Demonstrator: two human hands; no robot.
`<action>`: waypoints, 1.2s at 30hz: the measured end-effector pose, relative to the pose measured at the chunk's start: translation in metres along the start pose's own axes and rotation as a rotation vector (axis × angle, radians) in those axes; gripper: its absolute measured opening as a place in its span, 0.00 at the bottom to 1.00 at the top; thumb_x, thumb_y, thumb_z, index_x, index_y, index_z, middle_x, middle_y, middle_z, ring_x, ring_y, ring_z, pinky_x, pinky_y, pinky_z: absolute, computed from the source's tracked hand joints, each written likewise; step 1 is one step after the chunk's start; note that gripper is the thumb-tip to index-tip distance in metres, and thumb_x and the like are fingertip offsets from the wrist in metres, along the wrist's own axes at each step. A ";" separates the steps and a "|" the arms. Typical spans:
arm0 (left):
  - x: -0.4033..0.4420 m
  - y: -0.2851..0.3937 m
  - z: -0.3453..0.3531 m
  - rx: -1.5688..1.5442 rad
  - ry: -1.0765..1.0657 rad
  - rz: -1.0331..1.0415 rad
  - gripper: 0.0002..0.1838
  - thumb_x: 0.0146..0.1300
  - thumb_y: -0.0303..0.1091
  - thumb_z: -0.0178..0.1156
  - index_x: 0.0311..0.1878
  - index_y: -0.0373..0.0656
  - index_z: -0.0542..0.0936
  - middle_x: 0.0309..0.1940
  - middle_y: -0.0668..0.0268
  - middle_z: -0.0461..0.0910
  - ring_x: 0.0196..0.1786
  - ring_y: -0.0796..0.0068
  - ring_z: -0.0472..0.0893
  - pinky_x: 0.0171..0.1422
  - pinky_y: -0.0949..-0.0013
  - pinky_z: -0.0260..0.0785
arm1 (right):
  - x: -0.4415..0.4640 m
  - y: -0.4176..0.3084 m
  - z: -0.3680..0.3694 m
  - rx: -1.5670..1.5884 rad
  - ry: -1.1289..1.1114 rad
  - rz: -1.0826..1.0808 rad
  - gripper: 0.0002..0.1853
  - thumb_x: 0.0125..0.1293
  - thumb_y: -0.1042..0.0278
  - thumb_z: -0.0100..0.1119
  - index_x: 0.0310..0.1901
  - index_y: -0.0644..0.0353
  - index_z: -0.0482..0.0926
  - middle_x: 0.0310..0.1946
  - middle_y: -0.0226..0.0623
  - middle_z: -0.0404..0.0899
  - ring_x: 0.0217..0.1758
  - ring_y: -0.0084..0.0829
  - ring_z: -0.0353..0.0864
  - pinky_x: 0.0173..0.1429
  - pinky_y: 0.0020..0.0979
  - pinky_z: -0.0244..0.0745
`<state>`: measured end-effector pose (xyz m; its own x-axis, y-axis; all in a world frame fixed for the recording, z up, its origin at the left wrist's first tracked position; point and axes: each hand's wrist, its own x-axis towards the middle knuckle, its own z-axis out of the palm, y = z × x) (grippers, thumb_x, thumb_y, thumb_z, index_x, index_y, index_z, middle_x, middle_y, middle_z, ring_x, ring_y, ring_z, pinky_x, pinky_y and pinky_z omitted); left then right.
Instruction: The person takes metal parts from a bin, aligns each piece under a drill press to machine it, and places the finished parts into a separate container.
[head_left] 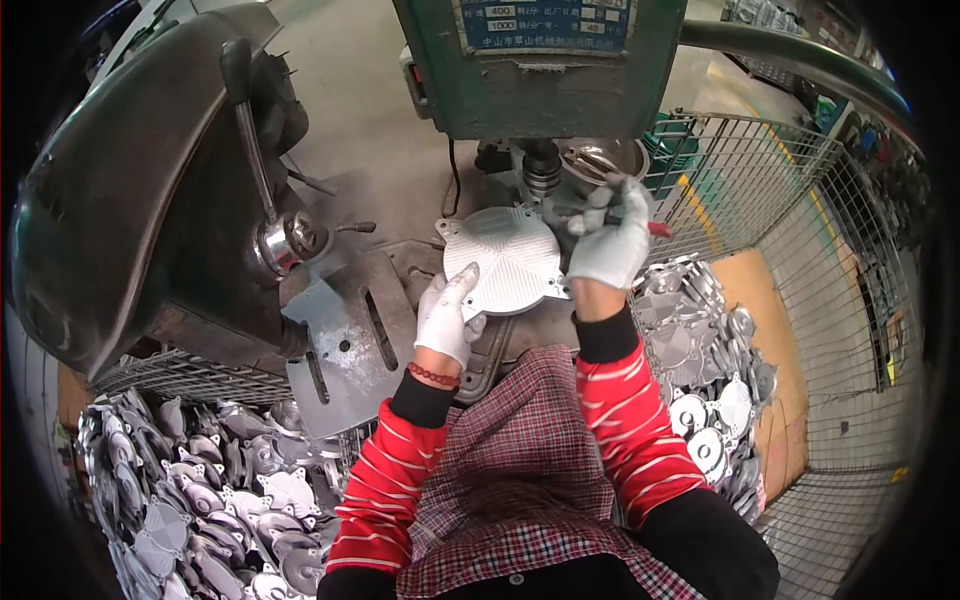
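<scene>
My left hand, in a white glove, grips the near left edge of a round silver metal cover, its thumb lying on the ribbed top face. The cover has small eared holes around its rim and rests beneath the drill press spindle. To the right of the cover, my gloved right hand is raised with curled fingers. A red handle sticks out beside that hand; the rest of this tool is hidden or blurred. Behind the right hand stands a metal bowl with thin tools in it.
A green machine head hangs ahead. At left stands a dark machine with a lever and a slotted plate. Heaps of metal covers lie at lower left and in a wire cage at right.
</scene>
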<state>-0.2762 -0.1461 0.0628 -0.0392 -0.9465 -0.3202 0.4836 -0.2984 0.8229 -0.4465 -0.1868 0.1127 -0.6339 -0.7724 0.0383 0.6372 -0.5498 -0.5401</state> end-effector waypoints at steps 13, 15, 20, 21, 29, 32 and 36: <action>0.005 0.000 0.003 0.008 0.041 -0.012 0.08 0.63 0.38 0.62 0.38 0.49 0.73 0.28 0.73 0.78 0.18 0.88 0.72 0.16 0.84 0.57 | -0.030 -0.204 0.042 -0.235 -1.050 -0.562 0.12 0.68 0.65 0.49 0.43 0.64 0.78 0.29 0.33 0.77 0.20 0.21 0.68 0.26 0.22 0.65; 0.008 0.000 0.007 0.009 0.048 0.005 0.08 0.63 0.38 0.61 0.38 0.49 0.72 0.27 0.73 0.78 0.18 0.88 0.72 0.16 0.84 0.57 | -0.051 -0.193 0.036 -0.237 -1.092 -0.543 0.12 0.68 0.65 0.49 0.43 0.64 0.78 0.30 0.33 0.77 0.20 0.21 0.68 0.26 0.22 0.65; 0.007 0.000 0.001 0.013 0.004 0.016 0.10 0.64 0.39 0.61 0.38 0.47 0.70 0.24 0.72 0.75 0.15 0.87 0.69 0.15 0.83 0.56 | -0.058 -0.188 0.039 -0.202 -1.116 -0.544 0.13 0.68 0.63 0.50 0.44 0.63 0.78 0.31 0.34 0.77 0.21 0.21 0.68 0.25 0.22 0.65; 0.009 0.000 0.000 0.013 0.001 0.021 0.10 0.64 0.39 0.61 0.38 0.47 0.70 0.24 0.72 0.75 0.15 0.87 0.69 0.15 0.83 0.56 | -0.060 -0.188 0.039 -0.195 -1.129 -0.545 0.13 0.68 0.63 0.50 0.45 0.63 0.78 0.31 0.34 0.77 0.21 0.21 0.68 0.25 0.22 0.65; 0.010 -0.005 -0.005 -0.001 -0.069 0.042 0.10 0.65 0.40 0.60 0.37 0.47 0.70 0.22 0.71 0.75 0.13 0.86 0.67 0.14 0.82 0.53 | -0.067 -0.188 0.028 -0.133 -1.219 -0.533 0.14 0.68 0.61 0.50 0.46 0.62 0.78 0.34 0.35 0.78 0.21 0.21 0.68 0.25 0.23 0.66; 0.008 -0.005 -0.001 0.008 -0.036 0.036 0.11 0.65 0.41 0.59 0.38 0.46 0.72 0.23 0.69 0.76 0.14 0.85 0.69 0.14 0.82 0.53 | -0.067 -0.186 0.024 -0.122 -1.230 -0.525 0.15 0.68 0.60 0.51 0.47 0.62 0.78 0.35 0.35 0.78 0.21 0.21 0.67 0.25 0.23 0.66; 0.006 -0.001 -0.002 -0.127 -0.084 -0.173 0.12 0.66 0.42 0.58 0.42 0.43 0.75 0.24 0.68 0.78 0.15 0.84 0.71 0.14 0.82 0.55 | -0.061 -0.182 0.027 -0.102 -1.195 -0.503 0.15 0.68 0.59 0.51 0.47 0.61 0.78 0.36 0.35 0.78 0.21 0.21 0.67 0.25 0.24 0.66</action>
<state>-0.2746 -0.1517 0.0591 -0.2012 -0.8913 -0.4063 0.5698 -0.4439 0.6916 -0.5117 -0.0478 0.2309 0.0221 -0.3225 0.9463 0.3756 -0.8745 -0.3068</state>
